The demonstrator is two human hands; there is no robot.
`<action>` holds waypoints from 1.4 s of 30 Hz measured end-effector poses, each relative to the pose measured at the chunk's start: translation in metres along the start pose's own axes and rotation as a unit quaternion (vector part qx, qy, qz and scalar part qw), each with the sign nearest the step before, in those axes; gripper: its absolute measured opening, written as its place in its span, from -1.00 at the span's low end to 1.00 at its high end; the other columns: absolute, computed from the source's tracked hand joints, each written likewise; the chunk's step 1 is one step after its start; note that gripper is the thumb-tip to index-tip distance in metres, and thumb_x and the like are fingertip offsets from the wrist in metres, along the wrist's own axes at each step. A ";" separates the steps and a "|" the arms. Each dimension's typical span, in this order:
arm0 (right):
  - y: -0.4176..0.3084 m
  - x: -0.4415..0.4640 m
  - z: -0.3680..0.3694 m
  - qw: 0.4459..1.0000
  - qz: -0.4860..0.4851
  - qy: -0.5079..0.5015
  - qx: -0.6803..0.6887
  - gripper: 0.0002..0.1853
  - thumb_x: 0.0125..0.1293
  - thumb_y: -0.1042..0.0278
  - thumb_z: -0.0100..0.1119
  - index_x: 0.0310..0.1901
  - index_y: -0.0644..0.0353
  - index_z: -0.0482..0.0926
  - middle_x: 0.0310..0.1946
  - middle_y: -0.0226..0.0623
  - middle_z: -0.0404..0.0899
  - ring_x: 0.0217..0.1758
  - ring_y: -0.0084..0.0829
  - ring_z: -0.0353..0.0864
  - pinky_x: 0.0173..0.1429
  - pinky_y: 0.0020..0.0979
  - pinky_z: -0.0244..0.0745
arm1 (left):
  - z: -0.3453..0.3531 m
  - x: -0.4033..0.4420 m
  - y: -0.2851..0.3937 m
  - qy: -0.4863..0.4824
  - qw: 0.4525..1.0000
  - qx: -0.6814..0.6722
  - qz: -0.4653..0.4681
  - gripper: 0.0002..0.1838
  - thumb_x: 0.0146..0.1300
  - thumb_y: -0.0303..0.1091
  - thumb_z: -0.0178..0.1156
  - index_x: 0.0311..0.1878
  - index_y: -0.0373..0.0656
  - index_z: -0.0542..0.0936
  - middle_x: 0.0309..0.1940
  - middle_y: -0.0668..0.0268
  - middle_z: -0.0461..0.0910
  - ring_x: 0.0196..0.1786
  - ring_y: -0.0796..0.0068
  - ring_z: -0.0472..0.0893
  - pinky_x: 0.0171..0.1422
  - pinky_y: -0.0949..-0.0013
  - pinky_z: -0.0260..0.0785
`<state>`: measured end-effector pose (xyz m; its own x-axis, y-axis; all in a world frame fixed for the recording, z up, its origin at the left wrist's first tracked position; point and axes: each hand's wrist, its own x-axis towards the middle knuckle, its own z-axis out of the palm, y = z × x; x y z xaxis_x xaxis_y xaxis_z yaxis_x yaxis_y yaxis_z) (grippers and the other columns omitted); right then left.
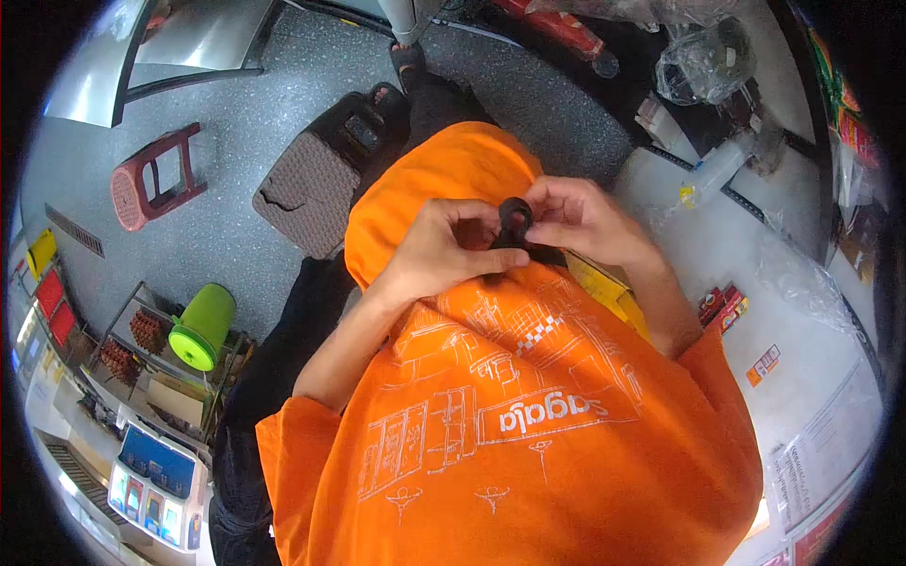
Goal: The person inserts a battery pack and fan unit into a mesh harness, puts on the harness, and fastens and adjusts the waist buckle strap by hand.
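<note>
In front of the orange shirt [557,415], my two hands meet around a small black item with a round loop at its top [514,215]. My left hand [451,247] pinches its lower left side, thumb pointing right along it. From the other side, the fingertips of my right hand [585,224] close on it near the loop. The lower part of the black item is hidden by my fingers and the cloth, so I cannot tell its exact kind. Orange cloth [439,189] bulges just beyond my hands. Something yellow [609,292] shows beside my right forearm.
A brown woven-pattern stool [307,184] with a cracked seat stands ahead, and a smaller reddish stool [142,189] lies further left. A green container [203,325] is at lower left. On the right, a white surface [698,255] carries a clear bottle [722,170] and small red packets [725,307].
</note>
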<state>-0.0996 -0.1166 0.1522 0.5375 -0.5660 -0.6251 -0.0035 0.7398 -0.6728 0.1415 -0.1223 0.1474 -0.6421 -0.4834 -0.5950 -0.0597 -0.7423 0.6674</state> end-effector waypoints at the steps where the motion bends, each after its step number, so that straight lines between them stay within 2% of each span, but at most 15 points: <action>1: 0.001 0.000 -0.001 1.000 0.002 -0.004 -0.008 -0.80 0.30 0.57 0.33 -0.06 0.27 0.60 -0.16 -0.37 0.69 -0.07 -0.62 0.65 0.09 -0.50 0.57 | 0.002 0.000 0.000 0.004 1.000 0.020 -0.003 -0.76 0.17 -0.55 0.48 -0.09 -0.29 0.70 -0.33 0.46 0.70 -0.38 0.76 0.60 -0.29 0.63 0.46; 7: 0.004 -0.001 -0.003 0.999 0.010 -0.010 -0.037 -0.84 0.28 0.57 0.37 -0.13 0.27 0.61 -0.19 -0.40 0.69 -0.11 -0.64 0.65 0.04 -0.51 0.57 | 0.003 0.002 0.003 -0.010 1.000 -0.015 -0.012 -0.70 0.15 -0.54 0.50 -0.05 -0.31 0.70 -0.26 0.43 0.70 -0.27 0.73 0.62 -0.19 0.61 0.49; 10: 0.005 -0.001 -0.004 0.999 0.016 -0.006 -0.042 -0.85 0.26 0.57 0.39 -0.17 0.29 0.62 -0.22 -0.41 0.69 -0.13 -0.65 0.65 0.00 -0.53 0.58 | 0.003 0.003 0.000 -0.010 1.000 -0.004 0.011 -0.69 0.13 -0.58 0.50 -0.04 -0.33 0.70 -0.21 0.40 0.70 -0.22 0.69 0.63 -0.10 0.57 0.52; 13: 0.003 -0.003 -0.004 0.998 0.012 -0.001 -0.066 -0.86 0.24 0.58 0.40 -0.19 0.31 0.63 -0.23 -0.40 0.70 -0.15 -0.66 0.65 -0.02 -0.55 0.58 | 0.003 0.003 0.000 -0.012 0.996 -0.083 0.016 -0.67 0.12 -0.61 0.49 -0.02 -0.35 0.69 -0.17 0.36 0.71 -0.18 0.64 0.65 -0.03 0.55 0.53; 20: -0.002 -0.008 0.000 0.995 0.032 -0.001 -0.092 -0.87 0.26 0.51 0.41 -0.19 0.32 0.69 -0.23 -0.39 0.71 -0.15 -0.64 0.66 -0.05 -0.54 0.58 | -0.001 0.001 -0.008 -0.011 0.992 -0.121 0.032 -0.65 0.11 -0.64 0.48 0.00 -0.38 0.68 -0.15 0.32 0.72 -0.10 0.61 0.66 0.08 0.49 0.53; 21: -0.003 -0.008 0.001 0.994 0.029 -0.002 -0.103 -0.86 0.26 0.49 0.41 -0.18 0.32 0.69 -0.22 -0.38 0.72 -0.15 -0.63 0.67 -0.06 -0.54 0.58 | -0.002 0.001 -0.010 -0.008 0.992 -0.124 0.038 -0.65 0.11 -0.64 0.48 -0.01 -0.37 0.68 -0.15 0.33 0.72 -0.11 0.61 0.66 0.09 0.49 0.53; 24: -0.014 -0.013 -0.001 0.966 -0.034 -0.042 -0.254 -0.81 0.26 0.45 0.41 -0.12 0.31 0.72 -0.24 -0.34 0.70 -0.20 -0.56 0.69 -0.12 -0.51 0.58 | -0.006 0.001 -0.008 -0.013 0.995 -0.090 0.031 -0.65 0.08 -0.64 0.48 -0.03 -0.36 0.68 -0.14 0.35 0.71 -0.12 0.60 0.65 0.10 0.47 0.52; 25: -0.016 -0.014 0.000 0.965 -0.022 -0.040 -0.259 -0.81 0.23 0.45 0.43 -0.16 0.33 0.70 -0.24 -0.32 0.68 -0.20 -0.52 0.67 -0.12 -0.48 0.56 | -0.007 0.001 -0.008 -0.018 0.997 -0.072 0.024 -0.66 0.07 -0.63 0.48 -0.04 -0.35 0.68 -0.14 0.36 0.71 -0.12 0.60 0.65 0.11 0.47 0.52; 28: -0.017 -0.017 0.002 0.955 0.000 -0.039 -0.293 -0.81 0.17 0.47 0.45 -0.23 0.35 0.67 -0.25 -0.30 0.63 -0.22 -0.47 0.62 -0.15 -0.43 0.51 | -0.006 0.004 -0.010 -0.025 0.997 0.036 0.059 -0.69 0.01 -0.53 0.49 -0.13 -0.32 0.69 -0.24 0.31 0.73 -0.21 0.58 0.66 -0.02 0.45 0.52; 31: -0.018 -0.018 0.001 0.943 0.010 -0.044 -0.331 -0.79 0.17 0.47 0.46 -0.19 0.33 0.66 -0.29 -0.34 0.59 -0.28 -0.51 0.57 -0.20 -0.44 0.48 | -0.009 0.009 0.011 -0.062 0.965 0.246 0.071 -0.71 -0.04 -0.42 0.49 -0.23 -0.29 0.69 -0.41 0.23 0.70 -0.33 0.55 0.65 -0.18 0.40 0.48; 34: -0.023 -0.021 0.000 0.947 0.047 -0.032 -0.315 -0.78 0.18 0.47 0.46 -0.17 0.30 0.65 -0.33 -0.40 0.57 -0.35 -0.59 0.52 -0.27 -0.49 0.45 | -0.008 0.012 0.027 -0.087 0.956 0.277 0.045 -0.73 -0.06 -0.35 0.50 -0.31 -0.28 0.68 -0.53 0.19 0.63 -0.44 0.51 0.62 -0.28 0.38 0.42; 37: -0.025 -0.026 -0.010 0.949 0.093 -0.022 -0.302 -0.79 0.18 0.45 0.46 -0.19 0.28 0.65 -0.40 -0.45 0.59 -0.41 -0.64 0.50 -0.32 -0.51 0.43 | -0.006 0.012 0.013 -0.062 0.973 0.219 0.043 -0.76 -0.05 -0.39 0.49 -0.33 -0.27 0.67 -0.54 0.24 0.65 -0.46 0.55 0.60 -0.29 0.38 0.42; 40: -0.024 -0.030 -0.020 0.945 0.120 -0.016 -0.305 -0.81 0.17 0.41 0.48 -0.27 0.29 0.67 -0.48 -0.43 0.64 -0.43 -0.64 0.54 -0.34 -0.50 0.45 | -0.007 0.011 0.007 -0.060 0.974 0.210 0.050 -0.77 0.03 -0.48 0.48 -0.21 -0.27 0.70 -0.45 0.46 0.64 -0.37 0.73 0.55 -0.25 0.55 0.43; 42: -0.018 -0.031 -0.030 0.943 0.130 -0.037 -0.306 -0.82 0.18 0.39 0.48 -0.30 0.29 0.67 -0.51 -0.44 0.62 -0.43 -0.66 0.53 -0.34 -0.51 0.43 | -0.005 0.010 0.006 -0.057 0.979 0.190 0.052 -0.76 0.03 -0.49 0.47 -0.20 -0.27 0.71 -0.43 0.46 0.65 -0.35 0.74 0.56 -0.22 0.56 0.44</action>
<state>-0.1417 -0.1233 0.1714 0.5094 -0.3512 -0.7856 -0.6158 0.4889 -0.6179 0.1389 -0.1342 0.1436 -0.7395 -0.4756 -0.4764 -0.2564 -0.4554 0.8526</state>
